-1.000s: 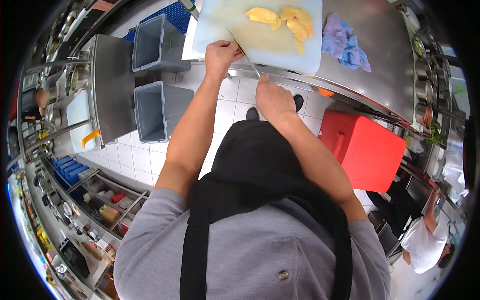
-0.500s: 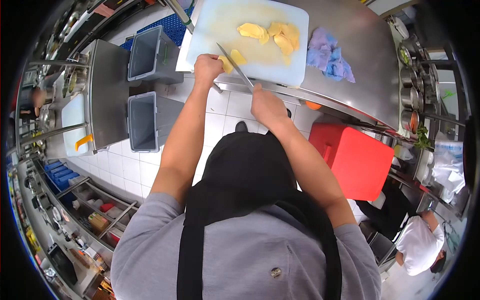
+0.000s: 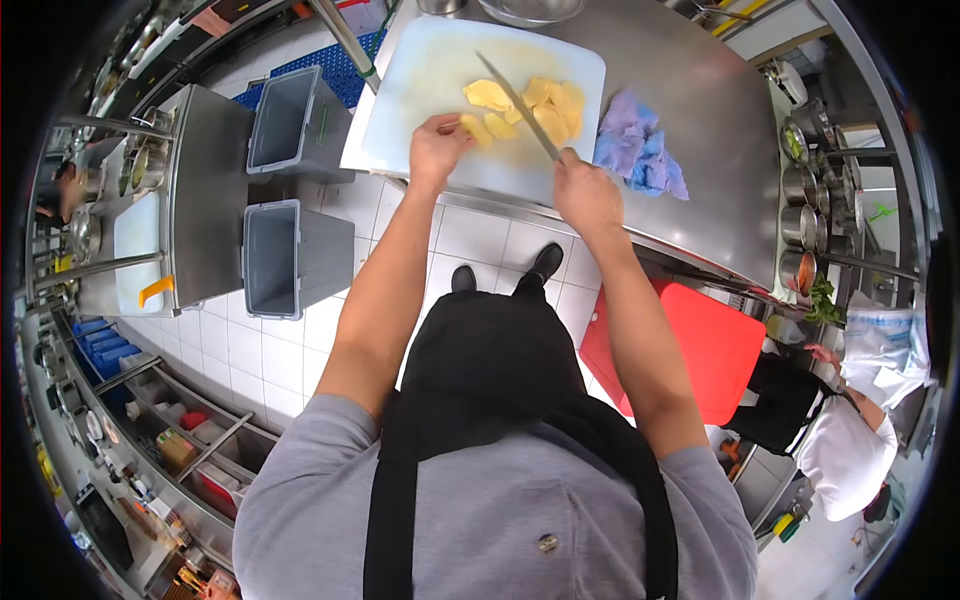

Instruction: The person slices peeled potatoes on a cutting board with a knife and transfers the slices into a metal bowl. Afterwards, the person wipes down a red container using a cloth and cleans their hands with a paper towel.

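On the white cutting board [image 3: 410, 80] lie thin yellow slices [image 3: 555, 105], food of a kind I cannot make out for certain. My left hand [image 3: 437, 152] is at the board's near left part, its fingertips closed on a yellow piece [image 3: 474, 130]. Another yellow slice [image 3: 499, 126] lies just right of that piece. My right hand [image 3: 590, 195] grips the handle of a kitchen knife [image 3: 522, 108] at the board's near right edge. The blade points away and to the left, across the slices and apart from my left fingers.
A crumpled purple-blue cloth [image 3: 640, 145] lies on the steel counter [image 3: 720, 130] right of the board. A metal strainer [image 3: 530, 10] stands behind it. Two grey bins [image 3: 272, 260] are on the left, and a red lidded container [image 3: 700, 345] on the right. A person in white [image 3: 850, 455] works at lower right.
The knife has moved right, from beside my left fingers to over the slices mid-board. My left hand has shifted right with the yellow piece. The view has shifted slightly.
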Tool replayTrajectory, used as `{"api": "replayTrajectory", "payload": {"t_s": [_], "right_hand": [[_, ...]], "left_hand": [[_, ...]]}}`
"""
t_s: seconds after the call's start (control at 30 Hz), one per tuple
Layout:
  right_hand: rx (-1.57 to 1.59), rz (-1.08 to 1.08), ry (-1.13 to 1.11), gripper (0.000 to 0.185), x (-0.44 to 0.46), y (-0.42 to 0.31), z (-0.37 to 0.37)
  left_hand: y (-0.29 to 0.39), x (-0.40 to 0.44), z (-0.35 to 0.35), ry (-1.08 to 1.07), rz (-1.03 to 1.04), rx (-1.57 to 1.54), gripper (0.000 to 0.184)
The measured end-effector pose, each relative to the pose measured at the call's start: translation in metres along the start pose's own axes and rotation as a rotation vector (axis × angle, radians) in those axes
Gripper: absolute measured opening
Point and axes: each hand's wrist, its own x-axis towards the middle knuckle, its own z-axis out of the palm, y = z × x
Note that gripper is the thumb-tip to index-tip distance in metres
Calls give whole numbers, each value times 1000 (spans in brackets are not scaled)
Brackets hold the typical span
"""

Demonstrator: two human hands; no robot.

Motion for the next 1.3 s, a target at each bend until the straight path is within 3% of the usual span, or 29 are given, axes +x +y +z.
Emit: {"api": "replayTrajectory", "payload": {"t_s": [0.03,0.1,0.13,0.17,0.23,0.27,0.3,0.37,0.53,0.6,0.7,0.77,0.87,0.9,0.97,1.07,1.17,1.23,1.3], "right_hand": [[58,15,36,23,-2,5,-11],[78,68,71,25,-7,23,-18],[54,124,84,26,-9,36,-20],[30,180,97,26,-10,49,-21],[-23,196,126,28,-10,73,-20],[-70,231,101,29,-7,84,-17],[-118,266,75,30,-5,91,-17],[-138,216,33,31,0,99,-13],[-101,77,-58,30,3,88,-3],[93,24,-73,27,8,86,0],[298,-45,-86,26,20,95,12],[367,-131,-63,26,32,105,16],[697,106,-510,28,50,103,10],[696,97,-514,28,56,102,9],[721,5,-580,31,67,99,7],[654,-69,-621,30,83,90,-8],[602,-52,-498,32,107,66,-49],[645,-71,-382,33,146,62,-63],[616,39,-285,30,171,39,-104]], "left_hand": [[2,2,4,-2,5,-3,34],[4,5,12,60,266,336,41],[21,-4,16,87,239,458,54],[19,-1,25,83,246,451,54],[-3,7,47,282,519,634,66],[-12,16,57,204,529,619,80],[-15,18,70,205,532,611,80],[-17,28,98,333,457,1049,83],[-9,19,140,288,408,1070,88],[-6,16,159,313,403,1079,88],[-16,21,174,449,423,959,77],[-27,32,173,543,463,810,60],[-31,40,165,557,529,621,49],[-27,38,166,567,530,623,49],[-21,36,168,694,501,334,45],[1,40,166,793,488,240,41],[54,73,176,735,513,191,39],[89,124,191,686,696,195,39],[117,183,202,576,646,287,42]]}}
